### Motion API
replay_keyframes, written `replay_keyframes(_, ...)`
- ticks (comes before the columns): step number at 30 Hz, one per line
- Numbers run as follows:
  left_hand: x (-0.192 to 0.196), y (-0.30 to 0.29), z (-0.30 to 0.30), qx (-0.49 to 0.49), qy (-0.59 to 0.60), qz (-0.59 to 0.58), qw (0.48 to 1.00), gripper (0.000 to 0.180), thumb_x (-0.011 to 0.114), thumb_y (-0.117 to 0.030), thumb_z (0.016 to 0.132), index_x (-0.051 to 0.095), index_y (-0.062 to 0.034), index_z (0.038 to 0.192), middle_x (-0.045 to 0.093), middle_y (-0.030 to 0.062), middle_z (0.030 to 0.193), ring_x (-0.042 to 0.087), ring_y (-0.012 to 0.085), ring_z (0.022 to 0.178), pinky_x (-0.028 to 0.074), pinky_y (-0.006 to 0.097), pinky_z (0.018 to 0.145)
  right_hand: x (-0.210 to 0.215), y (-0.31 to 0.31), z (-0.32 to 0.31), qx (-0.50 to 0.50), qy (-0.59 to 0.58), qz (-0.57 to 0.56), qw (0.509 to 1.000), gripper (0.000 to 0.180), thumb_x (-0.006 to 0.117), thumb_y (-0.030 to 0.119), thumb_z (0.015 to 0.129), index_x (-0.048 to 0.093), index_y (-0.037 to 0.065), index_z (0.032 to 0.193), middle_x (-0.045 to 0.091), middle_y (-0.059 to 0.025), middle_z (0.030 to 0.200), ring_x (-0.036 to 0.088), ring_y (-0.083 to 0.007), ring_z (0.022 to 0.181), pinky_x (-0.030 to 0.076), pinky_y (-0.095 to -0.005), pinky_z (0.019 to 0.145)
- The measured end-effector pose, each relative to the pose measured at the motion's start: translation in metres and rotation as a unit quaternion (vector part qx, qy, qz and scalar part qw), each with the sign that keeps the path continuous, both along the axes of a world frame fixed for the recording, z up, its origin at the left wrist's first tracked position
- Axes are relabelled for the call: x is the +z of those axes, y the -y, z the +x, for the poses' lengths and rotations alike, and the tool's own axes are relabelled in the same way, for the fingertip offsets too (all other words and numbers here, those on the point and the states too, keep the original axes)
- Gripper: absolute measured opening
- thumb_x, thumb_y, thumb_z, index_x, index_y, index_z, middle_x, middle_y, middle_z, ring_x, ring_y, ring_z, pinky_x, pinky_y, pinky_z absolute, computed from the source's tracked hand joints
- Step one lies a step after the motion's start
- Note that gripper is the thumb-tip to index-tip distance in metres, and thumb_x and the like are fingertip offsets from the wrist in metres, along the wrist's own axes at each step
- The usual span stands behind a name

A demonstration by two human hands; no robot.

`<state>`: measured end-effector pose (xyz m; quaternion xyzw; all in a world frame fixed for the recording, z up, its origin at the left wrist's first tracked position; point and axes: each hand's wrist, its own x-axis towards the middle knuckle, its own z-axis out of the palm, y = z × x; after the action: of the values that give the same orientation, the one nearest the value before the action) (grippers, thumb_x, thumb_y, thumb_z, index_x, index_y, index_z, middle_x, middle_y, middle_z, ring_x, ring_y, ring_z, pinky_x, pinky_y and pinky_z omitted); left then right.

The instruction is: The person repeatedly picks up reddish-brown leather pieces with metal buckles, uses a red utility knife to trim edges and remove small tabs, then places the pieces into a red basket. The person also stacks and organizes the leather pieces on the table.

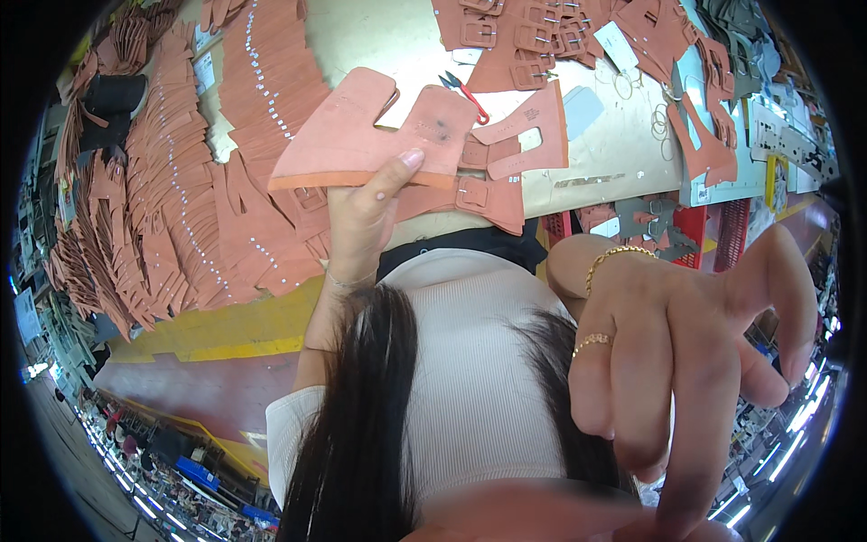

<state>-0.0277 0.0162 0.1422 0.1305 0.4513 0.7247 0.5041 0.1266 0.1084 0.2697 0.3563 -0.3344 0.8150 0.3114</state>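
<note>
My left hand (363,212) grips a salmon-coloured leather shoe-upper piece (361,135) by its lower edge, thumb on top and the other fingers hidden beneath. The piece has a deep notch, a dark smudge on its right lobe and an orange lower edge. My right hand (673,334) is raised close to the camera, bent at the wrist. Its fingers are apart, and nothing shows between them. Red-handled thread snips (468,98) lie on the table just past the held piece. Beside them rests a strapped upper piece (528,135) with a cut-out.
Long overlapping rows of salmon leather pieces (172,181) cover the table's left side. Buckled straps (542,36) are heaped at the far middle. A pale blue card (582,110) lies on the bare tabletop (623,149). Red crates (691,237) stand below its right edge.
</note>
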Motion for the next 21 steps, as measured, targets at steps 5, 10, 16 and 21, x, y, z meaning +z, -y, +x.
replay_keyframes(5, -0.002, 0.0, 0.0, -0.009, -0.026, -0.021, 0.999, 0.05, 0.066, 0.006, 0.082, 0.046, 0.0062, 0.127, 0.057, 0.0128, 0.117, 0.058, 0.0191, 0.107, 0.049, 0.033, 0.093, -0.002, -0.001, 0.004, 0.015, -0.018, -0.01, 1.0, 0.027, 0.051, 0.023, 0.099, 0.039, 0.01, 0.12, 0.066, -0.0136, 0.092, 0.062, -0.0245, 0.077, 0.049, -0.0353, 0.064)
replay_keyframes(10, -0.003, -0.002, 0.0, -0.003, -0.027, -0.007, 1.0, 0.049, 0.065, 0.005, 0.082, 0.046, 0.0058, 0.127, 0.057, 0.0129, 0.118, 0.059, 0.0189, 0.105, 0.05, 0.033, 0.092, -0.009, -0.006, 0.006, 0.01, -0.019, -0.028, 0.999, 0.025, 0.052, 0.022, 0.099, 0.039, 0.012, 0.118, 0.066, -0.0134, 0.094, 0.062, -0.025, 0.08, 0.049, -0.0359, 0.066)
replay_keyframes(16, -0.009, -0.006, -0.007, -0.01, -0.059, -0.014, 0.998, 0.059, 0.062, 0.006, 0.084, 0.034, 0.0041, 0.136, 0.058, 0.0157, 0.116, 0.061, 0.0195, 0.104, 0.052, 0.032, 0.089, -0.058, -0.025, 0.01, -0.364, 0.202, 0.057, 0.907, 0.019, 0.056, 0.016, 0.096, 0.047, 0.01, 0.11, 0.065, -0.0077, 0.088, 0.062, -0.023, 0.078, 0.048, -0.0355, 0.066)
replay_keyframes(21, -0.016, -0.001, -0.016, 0.04, -0.189, -0.071, 0.979, 0.065, 0.063, 0.004, 0.086, 0.027, 0.0039, 0.14, 0.062, 0.0179, 0.11, 0.065, 0.0181, 0.097, 0.053, 0.029, 0.085, -0.126, -0.041, 0.026, -0.562, 0.566, 0.304, 0.521, 0.011, 0.062, 0.009, 0.09, 0.064, 0.008, 0.1, 0.064, -0.0043, 0.084, 0.062, -0.0223, 0.072, 0.05, -0.0342, 0.069)
